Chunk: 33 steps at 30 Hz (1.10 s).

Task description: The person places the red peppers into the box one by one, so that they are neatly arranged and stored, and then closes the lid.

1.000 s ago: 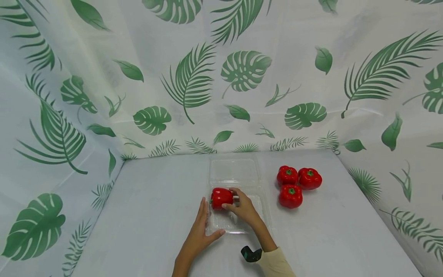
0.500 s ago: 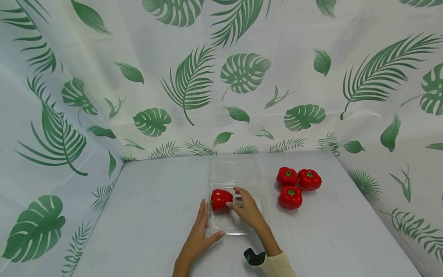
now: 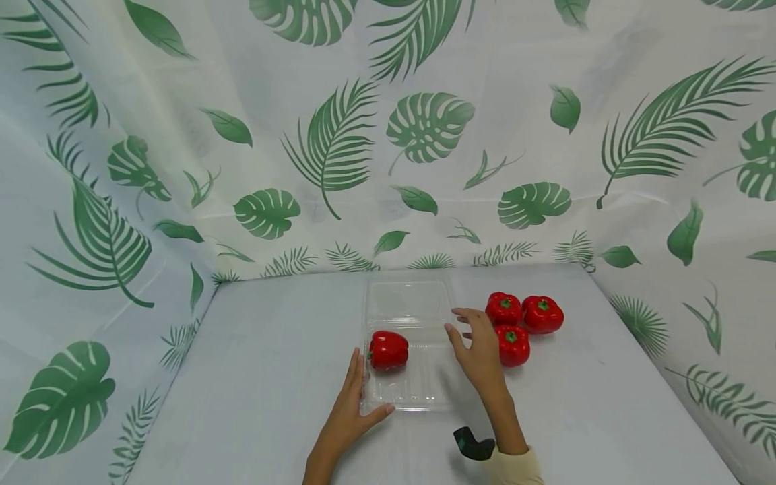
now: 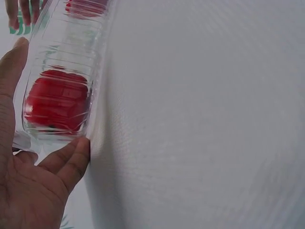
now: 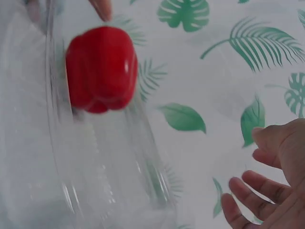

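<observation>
A red bell pepper [image 3: 389, 350] lies on its side in the left part of a clear plastic clamshell box [image 3: 418, 397], its green stem pointing left. My left hand [image 3: 351, 411] rests against the box's near left corner. Its straight fingers lie along the left wall, and the thumb lies at the front edge. In the left wrist view the pepper [image 4: 57, 101] shows through the ribbed wall, just beyond the fingertips. My right hand [image 3: 480, 347] holds nothing; it hovers past the box's right side with fingers spread, partly overlapping the nearest loose bell pepper [image 3: 514, 346].
Two more red bell peppers [image 3: 503, 309] [image 3: 542, 314] stand behind the nearest one, right of the box. The box's lid [image 3: 409, 300] lies folded back toward the leaf-printed curtain [image 3: 339, 236]. A black device [image 3: 474, 444] sits at the right wrist.
My right hand has let go of the pepper in the box and moved right, toward the loose peppers. The left hand stays in place at the box.
</observation>
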Tool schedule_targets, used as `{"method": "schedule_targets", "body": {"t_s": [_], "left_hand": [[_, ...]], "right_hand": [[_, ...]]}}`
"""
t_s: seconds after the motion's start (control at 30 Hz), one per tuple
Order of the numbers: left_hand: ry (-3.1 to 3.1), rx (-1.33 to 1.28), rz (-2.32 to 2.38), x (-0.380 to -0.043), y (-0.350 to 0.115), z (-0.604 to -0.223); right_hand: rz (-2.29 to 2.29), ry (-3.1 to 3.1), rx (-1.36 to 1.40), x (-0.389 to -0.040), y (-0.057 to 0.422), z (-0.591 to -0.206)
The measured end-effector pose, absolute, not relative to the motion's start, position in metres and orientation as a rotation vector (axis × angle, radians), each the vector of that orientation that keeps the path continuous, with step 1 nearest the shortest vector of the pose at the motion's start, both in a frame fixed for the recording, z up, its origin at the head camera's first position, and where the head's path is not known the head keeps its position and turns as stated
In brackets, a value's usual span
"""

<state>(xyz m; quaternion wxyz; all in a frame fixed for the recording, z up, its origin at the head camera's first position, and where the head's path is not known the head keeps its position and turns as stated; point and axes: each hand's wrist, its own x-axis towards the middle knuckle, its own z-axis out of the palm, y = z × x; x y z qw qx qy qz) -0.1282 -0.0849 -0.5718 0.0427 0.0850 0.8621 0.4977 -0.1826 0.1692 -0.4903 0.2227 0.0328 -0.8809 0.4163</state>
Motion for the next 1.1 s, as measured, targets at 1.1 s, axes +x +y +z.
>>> {"method": "schedule_targets", "body": {"t_s": [1.1], "left_hand": [[2.668, 0.250, 1.486, -0.128, -0.084, -0.571]], "right_hand": [[1.167, -2.398, -0.468, -0.166, 0.234, -0.547]]}}
